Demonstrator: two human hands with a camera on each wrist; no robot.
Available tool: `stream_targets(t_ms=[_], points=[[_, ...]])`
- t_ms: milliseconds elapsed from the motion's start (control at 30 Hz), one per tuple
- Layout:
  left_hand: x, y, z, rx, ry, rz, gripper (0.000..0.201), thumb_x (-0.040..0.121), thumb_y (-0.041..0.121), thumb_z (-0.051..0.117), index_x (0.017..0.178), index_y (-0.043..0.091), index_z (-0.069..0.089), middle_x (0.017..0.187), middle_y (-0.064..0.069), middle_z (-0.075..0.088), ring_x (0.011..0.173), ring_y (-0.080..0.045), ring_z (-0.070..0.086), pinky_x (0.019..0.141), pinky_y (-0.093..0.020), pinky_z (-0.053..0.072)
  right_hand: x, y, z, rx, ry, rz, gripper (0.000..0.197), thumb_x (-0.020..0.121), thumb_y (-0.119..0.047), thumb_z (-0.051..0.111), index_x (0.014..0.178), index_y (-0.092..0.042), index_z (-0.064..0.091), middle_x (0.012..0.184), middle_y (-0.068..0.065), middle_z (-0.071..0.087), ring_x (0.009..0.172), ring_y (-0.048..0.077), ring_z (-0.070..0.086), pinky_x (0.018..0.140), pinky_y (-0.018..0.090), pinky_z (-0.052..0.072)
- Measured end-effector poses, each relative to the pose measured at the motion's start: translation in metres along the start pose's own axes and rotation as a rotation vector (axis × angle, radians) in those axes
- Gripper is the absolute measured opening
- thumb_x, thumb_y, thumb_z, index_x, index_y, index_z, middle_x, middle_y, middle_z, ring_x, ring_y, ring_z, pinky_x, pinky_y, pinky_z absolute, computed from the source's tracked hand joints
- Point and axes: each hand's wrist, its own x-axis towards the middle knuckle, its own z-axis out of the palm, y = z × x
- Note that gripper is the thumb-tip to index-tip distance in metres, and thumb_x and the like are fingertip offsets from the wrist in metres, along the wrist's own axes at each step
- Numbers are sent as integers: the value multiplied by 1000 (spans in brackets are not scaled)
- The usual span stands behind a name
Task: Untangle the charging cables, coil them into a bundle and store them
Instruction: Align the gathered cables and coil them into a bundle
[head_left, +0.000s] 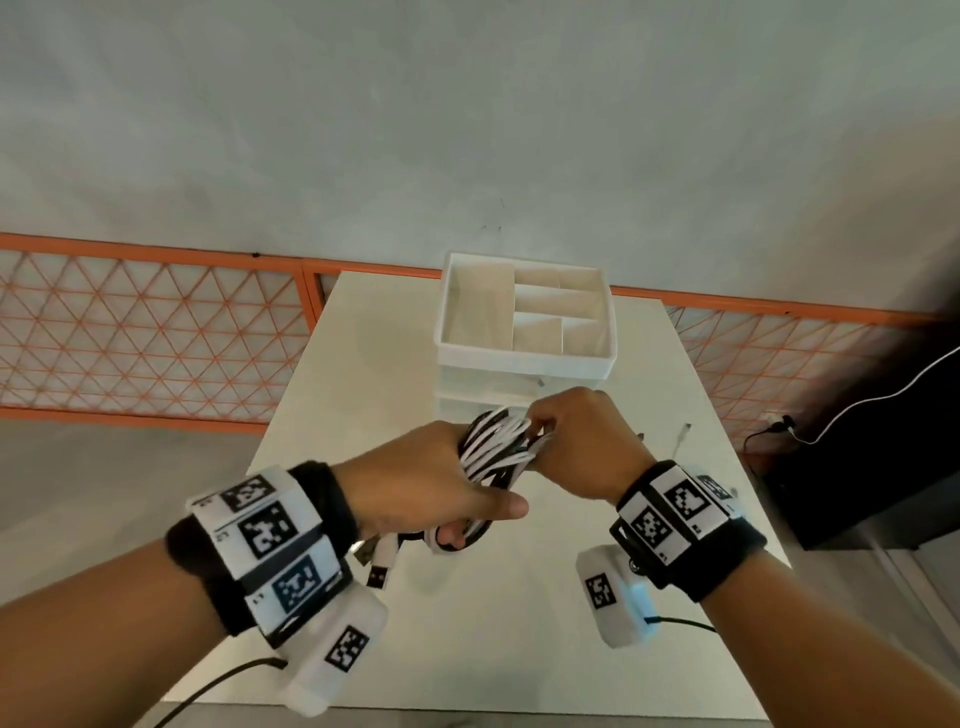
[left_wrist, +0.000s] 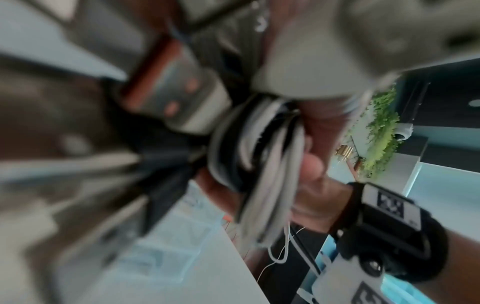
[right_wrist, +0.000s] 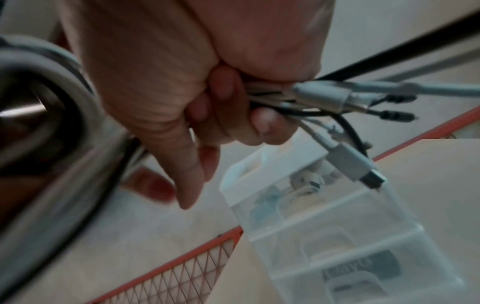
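A bundle of white and black charging cables (head_left: 498, 453) is held in the air above the white table (head_left: 337, 395). My left hand (head_left: 467, 499) grips the coil's near side, and loops stick out under its thumb. Two USB plugs (head_left: 382, 566) dangle below that wrist. My right hand (head_left: 545, 431) grips the far end of the coil. In the right wrist view its fingers (right_wrist: 228, 115) curl round several cable ends, and plugs (right_wrist: 335, 96) poke out past them. The blurred left wrist view shows the coil (left_wrist: 259, 164) close up.
A white compartment organiser (head_left: 524, 358) with clear drawers (right_wrist: 337, 236) stands just behind the hands at the table's far middle. One loose cable plug (head_left: 683, 439) lies on the table to the right. An orange mesh fence (head_left: 156, 332) runs behind the table.
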Motion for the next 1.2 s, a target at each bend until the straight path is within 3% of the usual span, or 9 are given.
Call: stream_targets(t_ms=[200,400,567,700,800,900,1000,1100,1200], points=[[20,-8,3,107,150,-146,32,79,38,78,66,14,61,45,6,59,41,-6,52,56,-20,43,-4,-13,-7,60,127,72,28,73,-7,71,65,-32,63,68,-9,62,67,16,60,60,29,53],[22,-13,1,55,262,-117,22,75,36,78,79,17,68,70,3,69,68,-15,65,67,-27,52,-14,-15,-7,147,221,25,21,73,0,66,73,-21,67,61,-6,64,60,17,60,52,21,42],[19,-16,-5,-144,365,13,12,89,9,61,84,5,71,76,-5,77,76,-18,73,82,-33,56,-19,-3,-16,265,160,3,8,86,-23,75,82,-18,70,64,-5,66,56,6,59,54,14,45],[20,-15,-10,-529,465,7,14,93,5,62,82,-3,66,71,-20,65,66,-32,66,70,-42,60,-22,10,-16,437,35,22,32,96,-36,64,85,-6,62,64,14,60,54,7,59,64,33,50],[22,-11,-4,-775,391,-10,21,90,24,70,80,6,65,71,-12,56,65,-26,58,68,-42,57,-23,-3,-5,595,173,-41,22,101,-30,57,94,-12,68,58,-5,56,56,10,54,62,37,48],[23,-9,5,-744,354,-2,61,59,63,80,84,9,65,72,-9,53,67,-22,57,68,-39,56,-21,-22,5,605,272,-136,19,103,-21,54,110,-13,70,64,-23,61,61,1,57,64,17,42],[23,-9,7,-663,299,75,106,37,83,74,97,-4,65,79,-17,55,70,-24,58,63,-33,56,-23,-36,15,448,335,-310,17,102,-8,50,107,-3,66,79,-4,68,69,9,63,62,27,50],[23,-5,5,-654,286,58,78,46,83,73,69,8,67,73,-15,65,69,-25,66,67,-33,56,-26,-39,32,254,374,-420,23,94,-10,39,98,-1,60,84,5,60,69,22,57,59,45,50],[26,-2,4,-826,373,9,41,74,47,79,79,7,70,73,-14,67,69,-26,68,67,-33,56,-26,-42,37,155,322,-457,28,90,-12,34,100,-3,58,97,9,54,68,25,55,55,45,50]])
